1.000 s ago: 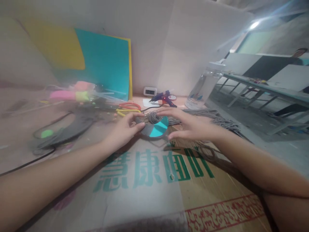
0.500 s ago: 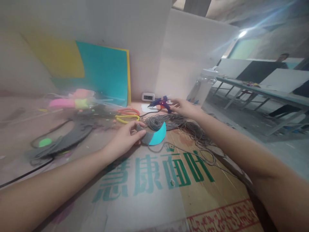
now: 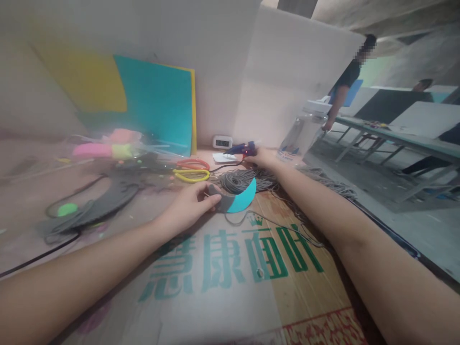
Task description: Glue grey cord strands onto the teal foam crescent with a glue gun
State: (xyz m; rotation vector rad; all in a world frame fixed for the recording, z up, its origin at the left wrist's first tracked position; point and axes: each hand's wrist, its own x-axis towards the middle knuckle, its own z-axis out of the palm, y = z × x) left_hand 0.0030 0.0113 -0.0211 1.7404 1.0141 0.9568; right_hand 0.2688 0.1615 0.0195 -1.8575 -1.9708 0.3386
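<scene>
My left hand [image 3: 199, 199] pinches a crescent-shaped piece [image 3: 244, 197], its near end grey and its tip turquoise. My right hand [image 3: 264, 159] is closed round the handle of a dark blue hot glue gun [image 3: 240, 148], which shows a small red light; the nozzle points left over a small white card [image 3: 223, 158]. Beneath my right wrist spreads a tangled bundle of grey cord [image 3: 239, 181], and one strand runs past the crescent over the cardboard. Red and yellow-handled scissors [image 3: 191, 176] rest just beyond my left hand.
Cardboard [image 3: 230, 297] with green lettering covers the tabletop. Behind are a small digital clock [image 3: 222, 142], a clear bottle [image 3: 305, 129] and turquoise and yellow sheets [image 3: 158, 105]. Bagged colourful bits [image 3: 104, 149] and a dark curved piece [image 3: 108, 201] lie left. A person [image 3: 347, 81] stands beyond the partition.
My right hand has moved left from the rear of the glue gun and closed round its handle. The left hand still holds the crescent. A standing person has come into view at right.
</scene>
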